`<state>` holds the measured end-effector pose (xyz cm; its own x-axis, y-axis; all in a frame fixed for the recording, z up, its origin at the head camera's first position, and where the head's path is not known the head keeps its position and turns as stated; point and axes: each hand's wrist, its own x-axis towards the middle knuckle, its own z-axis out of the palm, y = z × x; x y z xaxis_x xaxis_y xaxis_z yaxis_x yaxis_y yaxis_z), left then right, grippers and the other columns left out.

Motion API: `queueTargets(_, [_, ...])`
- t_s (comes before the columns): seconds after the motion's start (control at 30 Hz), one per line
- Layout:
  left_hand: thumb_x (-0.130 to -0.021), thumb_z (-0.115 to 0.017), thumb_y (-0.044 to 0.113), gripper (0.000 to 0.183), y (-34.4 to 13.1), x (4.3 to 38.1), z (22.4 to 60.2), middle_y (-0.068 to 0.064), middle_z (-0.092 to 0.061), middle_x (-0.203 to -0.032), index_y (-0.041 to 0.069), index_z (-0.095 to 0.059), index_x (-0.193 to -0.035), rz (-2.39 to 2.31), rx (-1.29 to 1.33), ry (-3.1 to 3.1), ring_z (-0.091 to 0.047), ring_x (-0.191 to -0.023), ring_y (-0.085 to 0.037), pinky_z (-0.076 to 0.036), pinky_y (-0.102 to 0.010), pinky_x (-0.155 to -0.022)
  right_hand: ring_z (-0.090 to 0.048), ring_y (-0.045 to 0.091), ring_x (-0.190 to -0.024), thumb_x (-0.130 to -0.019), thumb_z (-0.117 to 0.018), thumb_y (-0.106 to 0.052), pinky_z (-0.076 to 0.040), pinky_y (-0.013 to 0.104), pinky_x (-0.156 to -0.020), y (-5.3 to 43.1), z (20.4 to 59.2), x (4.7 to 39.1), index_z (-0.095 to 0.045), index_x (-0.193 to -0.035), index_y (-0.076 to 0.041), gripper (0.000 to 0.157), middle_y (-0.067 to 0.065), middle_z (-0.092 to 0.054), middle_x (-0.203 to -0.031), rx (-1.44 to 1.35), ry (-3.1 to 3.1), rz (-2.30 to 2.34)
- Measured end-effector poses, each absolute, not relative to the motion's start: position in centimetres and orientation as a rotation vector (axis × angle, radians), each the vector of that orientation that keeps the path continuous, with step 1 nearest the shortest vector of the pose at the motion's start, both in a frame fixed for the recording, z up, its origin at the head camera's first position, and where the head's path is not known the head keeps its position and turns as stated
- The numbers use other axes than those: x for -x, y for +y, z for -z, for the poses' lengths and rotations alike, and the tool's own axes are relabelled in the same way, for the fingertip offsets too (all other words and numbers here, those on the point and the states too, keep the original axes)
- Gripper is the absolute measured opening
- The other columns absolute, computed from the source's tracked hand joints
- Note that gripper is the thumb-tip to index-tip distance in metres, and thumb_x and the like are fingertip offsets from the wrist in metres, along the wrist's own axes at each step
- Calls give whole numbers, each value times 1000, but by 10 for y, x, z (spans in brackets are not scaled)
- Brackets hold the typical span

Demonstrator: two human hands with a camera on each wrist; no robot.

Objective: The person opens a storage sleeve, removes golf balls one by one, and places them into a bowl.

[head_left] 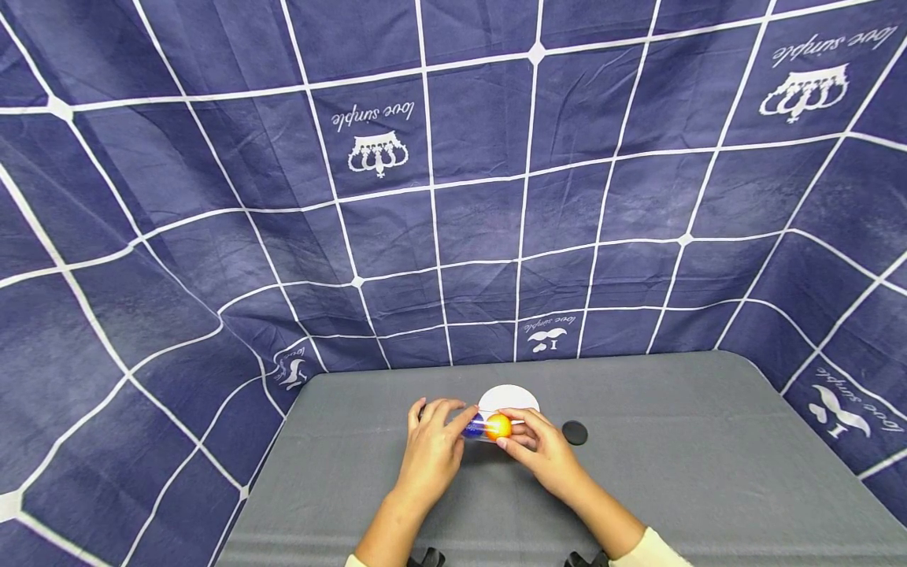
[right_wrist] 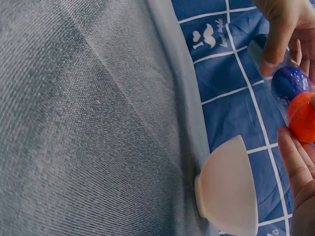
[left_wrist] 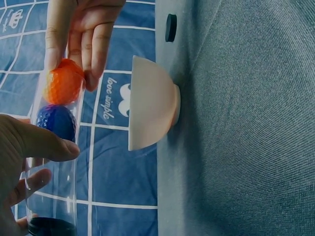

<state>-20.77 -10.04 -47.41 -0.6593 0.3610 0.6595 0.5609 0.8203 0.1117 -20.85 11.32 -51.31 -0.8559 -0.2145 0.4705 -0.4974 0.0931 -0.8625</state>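
Pale sleeve cuff (head_left: pixel 648 550) on the right arm sat nearest the camera, well to the near side of the white bowl (head_left: pixel 509 398). Left hand (head_left: pixel 434 446), left of and nearer than bowl, had its grip curled round a clear tube (left_wrist: pixel 61 188), held off the desk (head_left: pixel 354 441) on the bowl's near side. Dark cap (left_wrist: pixel 51 227) at one tube end; blue ball (left_wrist: pixel 58 120) inside, orange ball (left_wrist: pixel 64 81) touching it at the other end. Right hand (head_left: pixel 547 454), near side of bowl and slightly right, pinched orange ball, thumb and fingers; couldn't tell if ball was fully inside. Black disc (head_left: pixel 575 432) lay right of bowl, gridded cloth (head_left: pixel 482 236) hung behind it.
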Motion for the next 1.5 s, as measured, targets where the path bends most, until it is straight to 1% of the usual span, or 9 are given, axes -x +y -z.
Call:
queueTargets(0.2, [-69, -80, -4, 58, -101, 207, 475, 2, -68, -116, 25, -74, -119, 435, 663, -2362, -62, -114, -24, -36, -59, -109, -69, 7, -103, -89, -75, -7, -59, 23, -87, 114, 509, 208, -63, -130, 0, 43, 20, -62, -119, -728, -2147, -1834])
queueTargets(0.47, [-69, -84, -1, 57, -101, 207, 476, 2, -68, -115, 24, -73, -119, 469, 656, -2367, -62, -115, -23, -35, -58, -110, -69, 7, -103, -90, -75, -8, -58, 24, -88, 115, 508, 209, -63, -130, -2, 42, 19, -63, -118, -748, -2148, -1815])
queueTargets(0.7, [-69, -85, 0, 60, -102, 207, 477, 3, -67, -115, 26, -72, -121, 488, 658, -2370, -62, -115, -21, -38, -57, -108, -69, 8, -104, -89, -76, -10, -58, 23, -89, 116, 506, 208, -64, -130, -4, 43, 17, -64, -119, -735, -2161, -1802])
queueTargets(0.83, [-69, -87, 3, 61, -103, 207, 480, 4, -67, -116, 27, -71, -123, 508, 651, -2386, -62, -114, -20, -41, -54, -107, -69, 8, -104, -89, -76, -10, -58, 24, -89, 116, 506, 208, -64, -130, -4, 43, 17, -64, -119, -734, -2162, -1809])
queueTargets(1.0, [-69, -89, 5, 62, -104, 207, 482, 4, -67, -117, 26, -71, -124, 530, 647, -2395, -62, -113, -20, -42, -49, -105, -70, 8, -103, -89, -76, -9, -58, 23, -88, 116, 507, 210, -64, -129, -2, 43, 17, -65, -118, -736, -2156, -1801])
queueTargets(1.23, [-68, -89, 6, 63, -106, 208, 484, 3, -68, -115, 24, -71, -125, 560, 632, -2378, -64, -111, -19, -45, -50, -101, -69, 8, -102, -90, -75, -8, -58, 22, -87, 117, 503, 211, -61, -130, 3, 44, 17, -64, -119, -745, -2154, -1785])
queueTargets(1.37, [-68, -90, 6, 65, -107, 209, 484, 3, -68, -116, 26, -70, -126, 573, 593, -2372, -65, -111, -20, -45, -48, -101, -69, 6, -102, -90, -74, -7, -58, 21, -87, 120, 499, 211, -61, -130, 4, 43, 17, -64, -119, -724, -2142, -1771])
queueTargets(1.5, [-68, -90, 6, 66, -109, 210, 484, 3, -68, -116, 27, -69, -127, 589, 547, -2369, -65, -110, -22, -45, -48, -101, -68, 8, -103, -89, -74, -4, -58, 21, -88, 122, 499, 213, -62, -129, 4, 43, 16, -63, -118, -698, -2130, -1758])
